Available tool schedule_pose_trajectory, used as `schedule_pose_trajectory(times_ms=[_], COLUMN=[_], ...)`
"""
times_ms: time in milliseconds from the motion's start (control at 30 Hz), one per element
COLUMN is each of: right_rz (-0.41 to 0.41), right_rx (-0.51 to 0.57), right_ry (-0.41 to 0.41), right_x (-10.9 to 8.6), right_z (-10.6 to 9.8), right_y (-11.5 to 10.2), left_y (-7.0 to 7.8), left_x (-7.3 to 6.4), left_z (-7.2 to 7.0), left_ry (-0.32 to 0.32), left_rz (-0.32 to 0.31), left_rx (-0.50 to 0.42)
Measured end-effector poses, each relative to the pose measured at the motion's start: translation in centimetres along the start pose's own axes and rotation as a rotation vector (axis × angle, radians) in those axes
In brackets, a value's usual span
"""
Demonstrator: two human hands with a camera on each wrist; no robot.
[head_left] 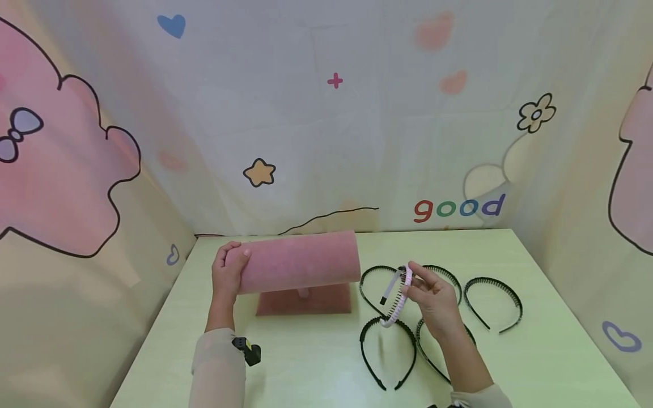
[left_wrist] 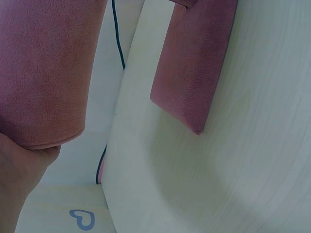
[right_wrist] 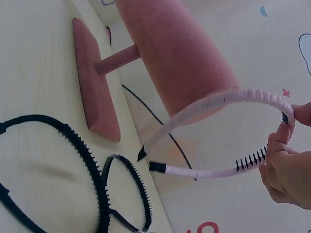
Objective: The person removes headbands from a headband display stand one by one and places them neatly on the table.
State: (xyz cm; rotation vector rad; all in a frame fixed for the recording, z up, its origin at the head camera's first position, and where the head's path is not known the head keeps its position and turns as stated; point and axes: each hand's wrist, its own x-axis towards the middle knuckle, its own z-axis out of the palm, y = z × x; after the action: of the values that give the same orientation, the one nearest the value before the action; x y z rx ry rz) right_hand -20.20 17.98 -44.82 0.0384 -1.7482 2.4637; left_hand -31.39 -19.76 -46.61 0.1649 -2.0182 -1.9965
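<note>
A pink plush cylinder [head_left: 301, 262] lies sideways on a post above a flat pink base [head_left: 306, 300]. At its left end my left hand [head_left: 229, 269] grips the rim, thumb on the front face. My right hand [head_left: 436, 300] pinches a pale pink toothed headband [head_left: 403, 297] between thumb and fingers, to the right of the cylinder. In the right wrist view this headband [right_wrist: 214, 101] shows its two black-tipped ends pointing toward the cylinder. Whether it touches the cylinder, I cannot tell.
Several black toothed headbands lie on the table's right half, including one at front [head_left: 389, 351] and one at far right [head_left: 493, 303]. A printed cloth backdrop [head_left: 306, 113] stands behind and beside the pale table [head_left: 168, 362]. A dark cord [left_wrist: 117, 36] runs along the back.
</note>
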Motion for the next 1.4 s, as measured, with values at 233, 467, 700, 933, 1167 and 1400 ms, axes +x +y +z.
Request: schedule_pose_trajectory(times_ms=[233, 467, 700, 933, 1167, 1400], right_rz=[-0.012, -0.031, -0.007, 0.06, 0.085, 0.065], right_rx=[0.023, 0.084, 0.126, 0.098, 0.043, -0.026], right_ry=[0.053, 0.055, 0.075, 0.099, 0.127, 0.132], right_x=[-0.4, -0.5, -0.3, -0.2, -0.7, -1.5], right_z=[-1.1, -1.6, -1.9, -2.0, -2.3, -3.0], right_y=[0.2, 0.6, 0.7, 0.8, 0.6, 0.4], left_y=[-0.6, -1.4, -1.9, -2.1, -2.4, -2.2], left_x=[0.4, 1.0, 1.2, 1.3, 1.1, 1.2], left_z=[-0.1, -0.2, -0.3, -0.3, -0.4, -0.4], left_ry=[-0.001, -0.002, 0.0, 0.008, 0.0, 0.004], left_rz=[-0.039, 0.005, -0.004, 0.017, -0.003, 0.023], left_rx=[0.012, -0.014, -0.021, -0.021, 0.002, -0.005])
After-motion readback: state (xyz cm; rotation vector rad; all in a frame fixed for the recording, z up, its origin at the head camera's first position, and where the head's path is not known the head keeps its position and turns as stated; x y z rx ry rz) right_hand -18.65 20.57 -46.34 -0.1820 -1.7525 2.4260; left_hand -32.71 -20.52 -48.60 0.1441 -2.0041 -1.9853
